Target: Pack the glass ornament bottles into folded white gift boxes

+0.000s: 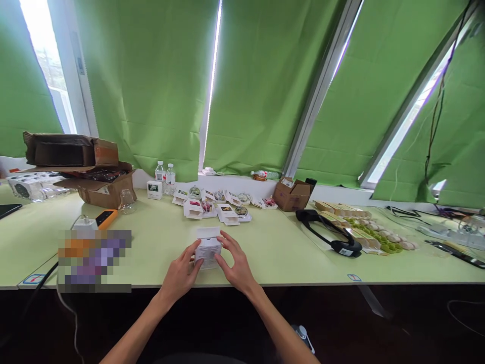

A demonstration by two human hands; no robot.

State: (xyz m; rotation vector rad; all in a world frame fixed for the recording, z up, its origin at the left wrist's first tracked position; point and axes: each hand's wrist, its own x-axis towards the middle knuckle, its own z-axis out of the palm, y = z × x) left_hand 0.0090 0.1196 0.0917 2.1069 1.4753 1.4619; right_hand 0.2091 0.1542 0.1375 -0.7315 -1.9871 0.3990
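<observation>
A small white cardboard box (208, 254) with grey print on its near face stands between my hands near the front edge of the table. Its top flap is raised and leans back. My left hand (181, 269) grips the left side, thumb low in front and fingers higher up. On the right side, my right hand (238, 263) has its thumb on the front and its fingers at the upper edge by the flap. What is inside the box cannot be made out. Further back lie several opened white boxes (228, 214) with small round clear items and colourful contents.
A closed white box (154, 189) stands by two water bottles (170, 174). Brown cartons (104, 184) and an orange device (106, 218) are at left. At right are a small carton (291, 194), a black headset (329, 232) and rows of green and whitish items (379, 233).
</observation>
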